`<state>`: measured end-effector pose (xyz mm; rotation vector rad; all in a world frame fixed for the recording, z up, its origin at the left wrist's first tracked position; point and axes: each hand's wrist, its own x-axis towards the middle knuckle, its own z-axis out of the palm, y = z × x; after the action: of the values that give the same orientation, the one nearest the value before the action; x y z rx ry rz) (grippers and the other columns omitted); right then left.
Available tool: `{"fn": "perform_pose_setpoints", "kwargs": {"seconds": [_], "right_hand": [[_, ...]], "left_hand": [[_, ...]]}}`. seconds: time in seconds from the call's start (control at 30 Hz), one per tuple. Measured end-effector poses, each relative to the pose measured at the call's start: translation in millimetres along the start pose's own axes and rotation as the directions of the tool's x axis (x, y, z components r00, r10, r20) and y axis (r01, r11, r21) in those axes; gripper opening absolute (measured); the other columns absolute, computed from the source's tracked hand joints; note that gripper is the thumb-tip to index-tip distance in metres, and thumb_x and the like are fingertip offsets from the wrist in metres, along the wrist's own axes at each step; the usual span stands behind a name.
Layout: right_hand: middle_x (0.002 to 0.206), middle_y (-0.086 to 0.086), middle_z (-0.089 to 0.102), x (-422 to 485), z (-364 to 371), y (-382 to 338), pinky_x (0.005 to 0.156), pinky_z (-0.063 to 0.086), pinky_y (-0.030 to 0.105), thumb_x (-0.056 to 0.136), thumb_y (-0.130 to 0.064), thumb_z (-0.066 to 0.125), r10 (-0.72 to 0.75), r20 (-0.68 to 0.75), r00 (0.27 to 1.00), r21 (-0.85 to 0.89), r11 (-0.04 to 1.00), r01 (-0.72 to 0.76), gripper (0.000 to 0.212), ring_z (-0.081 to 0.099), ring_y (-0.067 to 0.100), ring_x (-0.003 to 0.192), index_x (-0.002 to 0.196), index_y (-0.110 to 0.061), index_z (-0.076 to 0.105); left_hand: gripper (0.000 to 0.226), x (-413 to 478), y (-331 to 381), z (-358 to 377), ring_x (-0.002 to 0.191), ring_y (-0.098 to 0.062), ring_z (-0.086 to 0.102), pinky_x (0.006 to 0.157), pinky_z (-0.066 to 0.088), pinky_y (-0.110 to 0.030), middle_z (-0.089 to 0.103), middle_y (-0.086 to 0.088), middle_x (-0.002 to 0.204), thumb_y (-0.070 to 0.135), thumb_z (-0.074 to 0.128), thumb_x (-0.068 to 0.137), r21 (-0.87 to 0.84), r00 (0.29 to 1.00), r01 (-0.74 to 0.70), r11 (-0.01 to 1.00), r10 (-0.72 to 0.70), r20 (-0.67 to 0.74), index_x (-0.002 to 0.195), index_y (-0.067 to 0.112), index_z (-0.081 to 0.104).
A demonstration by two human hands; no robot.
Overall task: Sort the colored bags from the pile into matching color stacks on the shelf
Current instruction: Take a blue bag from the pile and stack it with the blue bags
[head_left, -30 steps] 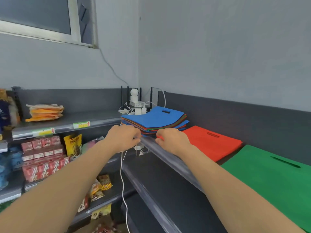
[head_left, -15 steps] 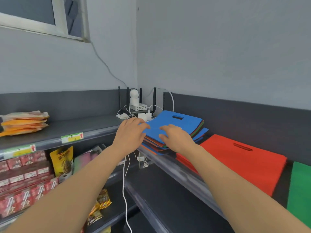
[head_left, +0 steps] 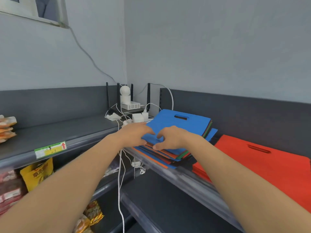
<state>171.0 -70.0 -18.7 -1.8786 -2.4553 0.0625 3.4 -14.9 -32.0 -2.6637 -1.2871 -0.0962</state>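
Note:
A pile of flat colored bags point(head_left: 168, 155) lies in the shelf corner, with a blue bag point(head_left: 181, 123) on top and orange, green, red and black edges showing below. My left hand point(head_left: 134, 136) rests on the blue bag's near left corner, fingers bent over its edge. My right hand point(head_left: 171, 137) pinches the blue bag's near edge between thumb and fingers. To the right lies a red bag stack point(head_left: 262, 163) on the same shelf point(head_left: 193, 180).
A router with antennas, a small white camera point(head_left: 125, 96) and chargers with white cables point(head_left: 120, 174) crowd the corner behind the pile. The left shelf point(head_left: 55, 132) holds orange packets point(head_left: 6, 128); snack packs sit on lower shelves.
Both hands rose from the shelf's front edge onto the pile's top blue bag, then drew together at its near edge. The view came closer and turned left; the green bag left the frame.

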Motion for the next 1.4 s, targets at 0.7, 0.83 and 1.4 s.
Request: {"fn": "perform_pose_setpoints", "kwargs": {"seconds": [0.7,0.83,1.4], "right_hand": [[0.137,0.000,0.051,-13,-5,-26,0.106,0.032,0.035,0.099,-0.049,0.034,0.381,0.086,0.921,0.300,0.871,-0.389,0.048,0.045,0.022,0.127,0.131,-0.020,0.053],[0.133,0.000,0.055,-12,-1,-24,0.100,0.035,0.033,0.097,-0.053,0.037,0.382,0.044,0.923,0.306,0.874,-0.377,0.051,0.048,0.022,0.124,0.128,-0.018,0.056],[0.087,0.000,0.061,-15,14,-9,0.058,0.038,0.029,0.084,-0.013,0.061,0.256,-0.728,0.636,-0.071,0.895,-0.441,0.014,0.055,0.025,0.080,0.096,-0.020,0.060]], "left_hand": [[0.024,30,-47,-6,0.064,-0.005,0.043,0.060,0.031,-0.019,0.049,0.011,0.066,0.031,0.053,0.095,-0.391,0.958,-0.221,0.894,0.274,0.086,0.074,0.022,0.062],[0.025,29,-43,-6,0.078,-0.013,0.049,0.070,0.037,-0.028,0.055,0.001,0.082,0.030,0.047,0.097,-0.357,0.971,-0.197,0.913,0.232,0.057,0.098,0.012,0.065],[0.030,23,3,-9,0.099,-0.025,0.059,0.069,0.041,-0.032,0.059,-0.002,0.093,0.041,0.034,0.100,0.016,0.940,-0.087,0.996,0.088,-0.329,0.104,0.020,0.054]]}}
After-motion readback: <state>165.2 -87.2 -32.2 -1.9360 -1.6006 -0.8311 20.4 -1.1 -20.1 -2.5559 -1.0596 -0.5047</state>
